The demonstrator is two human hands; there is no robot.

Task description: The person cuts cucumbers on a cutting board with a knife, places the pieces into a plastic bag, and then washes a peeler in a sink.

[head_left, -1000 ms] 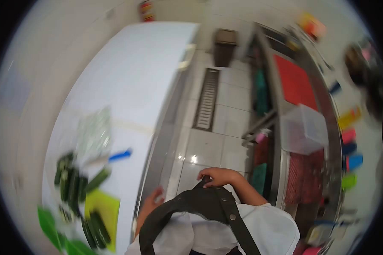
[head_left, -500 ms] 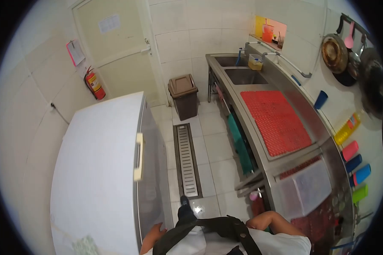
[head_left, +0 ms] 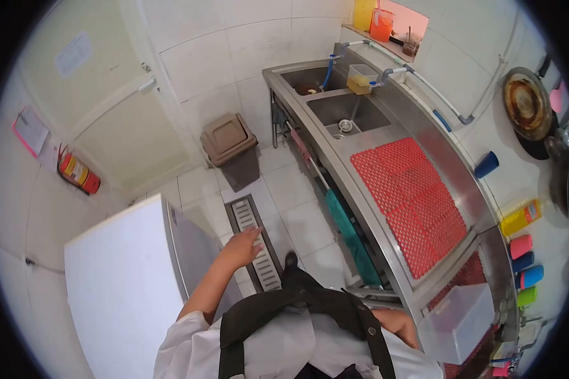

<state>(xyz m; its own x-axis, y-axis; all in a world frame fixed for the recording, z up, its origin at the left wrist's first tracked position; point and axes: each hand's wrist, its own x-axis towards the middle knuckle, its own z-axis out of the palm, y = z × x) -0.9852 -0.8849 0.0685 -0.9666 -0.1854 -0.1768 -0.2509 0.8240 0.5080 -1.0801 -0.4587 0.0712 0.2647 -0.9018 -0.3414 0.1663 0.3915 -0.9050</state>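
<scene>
Right arm: I see a bare part of the right arm [head_left: 396,323] near the body; its fingers are hidden, so I cannot tell the grip.
Left hand: my left hand [head_left: 239,249] is open, with fingers spread, and it holds nothing. In my view it is over the floor grate [head_left: 257,243], beside the chest freezer [head_left: 121,265].
Clear box: the plastic box [head_left: 464,316] is the thing nearest to the right arm, at the near end of the steel counter [head_left: 376,136], by dark red matting [head_left: 468,273].
Box handling: I judge it light and rather stiff, slippery if wet, and it could crack under a hard squeeze. I would take it by two opposite walls, near the rim.
Box look: see-through, slightly cloudy, with straight sides and rounded corners; I cannot tell which side is its opening.
Grate: metal, slotted, long and narrow, set in the tiles.
Red mat: the perforated mat [head_left: 411,202] lies flat on the counter, probably soft and bendable.
Far part: brown waste bin [head_left: 231,145], two sinks [head_left: 354,115], and a container [head_left: 361,80] with yellowish contents.
</scene>
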